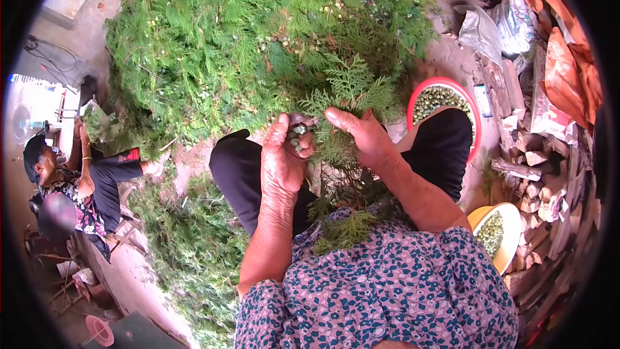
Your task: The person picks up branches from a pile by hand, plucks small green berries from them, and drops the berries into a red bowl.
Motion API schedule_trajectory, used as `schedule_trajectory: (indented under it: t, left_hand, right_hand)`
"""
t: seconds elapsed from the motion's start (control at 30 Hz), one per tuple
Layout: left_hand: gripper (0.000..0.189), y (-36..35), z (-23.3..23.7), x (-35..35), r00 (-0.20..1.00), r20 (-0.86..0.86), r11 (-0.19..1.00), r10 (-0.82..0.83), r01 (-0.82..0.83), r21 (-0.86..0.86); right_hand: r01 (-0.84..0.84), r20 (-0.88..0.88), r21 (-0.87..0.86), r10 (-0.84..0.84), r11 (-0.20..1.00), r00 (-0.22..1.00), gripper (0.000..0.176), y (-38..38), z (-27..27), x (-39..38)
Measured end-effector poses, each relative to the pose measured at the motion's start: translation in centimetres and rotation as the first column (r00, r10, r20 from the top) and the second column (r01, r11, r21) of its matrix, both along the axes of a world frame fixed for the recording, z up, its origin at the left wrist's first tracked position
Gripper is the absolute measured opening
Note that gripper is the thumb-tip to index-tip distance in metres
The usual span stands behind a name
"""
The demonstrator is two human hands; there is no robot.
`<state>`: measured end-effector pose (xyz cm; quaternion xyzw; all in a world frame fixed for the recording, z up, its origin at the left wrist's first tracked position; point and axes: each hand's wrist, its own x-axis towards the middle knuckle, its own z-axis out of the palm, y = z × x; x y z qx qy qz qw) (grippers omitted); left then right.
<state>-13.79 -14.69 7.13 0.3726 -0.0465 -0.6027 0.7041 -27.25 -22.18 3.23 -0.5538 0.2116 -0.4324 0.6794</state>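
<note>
My left hand (284,158) is curled in front of my lap, with several small grey-green seed cones (298,134) in its fingers. Close beside it, my right hand (368,139) is closed on a leafy evergreen sprig (337,145), thumb pointing toward the left hand. The sprig's flat, scaly fronds fan out above and below the right hand. Some loose fronds (345,229) lie on my patterned shirt. Just beyond both hands rises a large heap of cut evergreen branches (213,45), dotted with pale cones.
A red-rimmed basin (478,130) of cones stands by my right knee, a yellow bowl (513,236) of cones nearer. Stacked firewood (536,200) and orange sacking (565,71) line the right. Another person (81,187) sits at left holding greenery. More branches (194,252) lie on the left floor.
</note>
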Motion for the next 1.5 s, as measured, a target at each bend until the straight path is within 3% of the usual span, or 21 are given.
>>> schedule_trajectory:
  t: [0.03,0.1,0.13,0.23,0.33,0.53,0.6,0.7,0.83,0.9,0.93,0.97,1.03,1.1,1.17,1.2,1.23,1.27,1.33,1.4,1.5]
  left_hand:
    - [0.024,0.0,-0.5,0.4,1.0,-0.005,1.0,0.002,-0.002,0.005]
    - [0.024,0.6,-1.6,1.5,0.999,-0.049,1.0,0.0,-0.001,-0.015]
    - [0.018,1.0,-2.0,2.3,0.999,-0.04,0.999,-0.014,0.012,-0.046]
    - [0.015,1.9,-3.4,3.0,0.994,0.099,0.995,0.05,-0.058,0.078]
    - [0.014,2.8,-4.7,2.2,0.978,0.205,0.963,-0.019,-0.037,0.268]
    - [0.022,3.3,-5.1,0.6,0.886,0.342,0.934,-0.313,0.221,0.281]
    - [0.022,3.4,-4.9,-0.2,0.663,0.675,0.94,-0.323,0.141,0.311]
    - [0.035,3.5,-4.2,-0.4,0.086,0.996,0.979,-0.038,-0.194,0.054]
    - [0.024,2.4,-1.1,-0.5,-0.645,0.764,0.999,0.017,-0.015,-0.036]
    - [0.025,1.6,-1.1,-0.3,-0.675,0.737,0.997,-0.015,0.048,0.065]
    - [0.026,1.2,-1.2,-0.2,-0.706,0.706,0.981,-0.048,0.1,0.167]
    - [0.026,0.9,-1.7,0.1,-0.709,0.704,0.981,-0.044,0.103,0.166]
    - [0.024,0.5,-4.1,1.0,-0.485,0.843,0.954,-0.232,0.055,0.294]
    - [0.028,0.2,-6.1,1.9,-0.365,0.87,0.932,-0.331,0.015,0.362]
    - [0.017,0.0,-7.8,2.5,0.308,0.945,0.993,-0.113,-0.004,0.12]
    - [0.02,0.7,-7.5,2.7,-0.195,0.959,0.979,0.205,0.06,-0.197]
    - [0.025,0.9,-10.9,4.6,-0.661,0.733,0.986,0.162,0.075,-0.151]
    - [0.025,0.7,-10.5,4.5,-0.666,0.728,0.986,0.163,0.074,-0.153]
    - [0.019,-0.1,-9.9,3.4,0.21,0.975,0.991,0.064,-0.129,-0.037]
    - [0.016,-0.7,-8.7,2.4,0.919,0.39,0.97,0.055,-0.142,0.198]
    - [0.016,-2.7,-5.9,1.4,0.981,0.193,0.961,0.014,-0.067,0.268]
  right_hand:
    - [-0.002,-0.005,0.005,0.002,1.0,1.0,0.026,0.0,1.0,-0.2]
    - [-0.029,-0.023,0.659,0.059,0.751,0.998,0.024,-0.1,4.5,-1.0]
    - [0.031,-0.053,0.679,0.007,0.733,0.999,0.027,-0.3,4.8,-1.0]
    - [-0.31,0.377,0.657,0.056,0.687,0.925,0.027,-2.3,3.1,-1.8]
    - [-0.399,0.534,0.62,0.008,0.676,0.845,0.025,-2.9,3.3,-2.0]
    - [-0.484,0.632,0.581,0.012,0.654,0.775,0.035,-3.7,3.3,-1.4]
    - [-0.489,0.645,0.568,0.012,0.662,0.764,0.035,-3.6,3.8,-1.1]
    - [-0.4,0.557,0.731,-0.145,0.553,0.818,0.031,-3.6,4.8,-0.8]
    - [-0.41,0.538,0.708,-0.062,0.576,0.841,0.021,-3.7,4.5,-0.1]
    - [-0.311,0.389,0.76,-0.017,0.57,0.921,0.04,-3.7,5.2,0.7]
    - [-0.552,0.558,0.606,0.189,0.572,0.808,0.034,-4.2,5.2,0.6]
    - [-0.551,0.56,0.603,0.186,0.576,0.807,0.034,-4.4,5.4,0.6]
    - [-0.087,0.177,0.648,-0.038,0.757,0.983,0.03,-4.5,6.3,1.0]
    - [0.224,-0.175,0.413,-0.164,0.883,0.971,0.046,-5.6,6.3,-1.5]
    - [0.201,-0.104,0.201,-0.183,0.959,0.978,0.05,-8.2,5.2,-4.4]
    - [0.283,-0.085,0.235,-0.27,0.93,0.959,0.045,-8.7,4.6,-5.7]
    - [0.361,-0.069,0.268,-0.356,0.893,0.932,0.04,-9.1,4.0,-6.7]
    - [0.449,-0.092,0.297,-0.443,0.842,0.892,0.031,-9.1,3.2,-7.2]
    - [0.38,-0.06,0.358,-0.386,0.853,0.921,0.027,-8.4,0.6,-8.0]
    - [0.333,-0.116,0.448,-0.316,0.829,0.942,0.022,-6.2,-1.5,-7.5]
    - [0.25,-0.186,0.651,-0.169,0.717,0.968,0.02,-1.6,-4.8,-4.3]
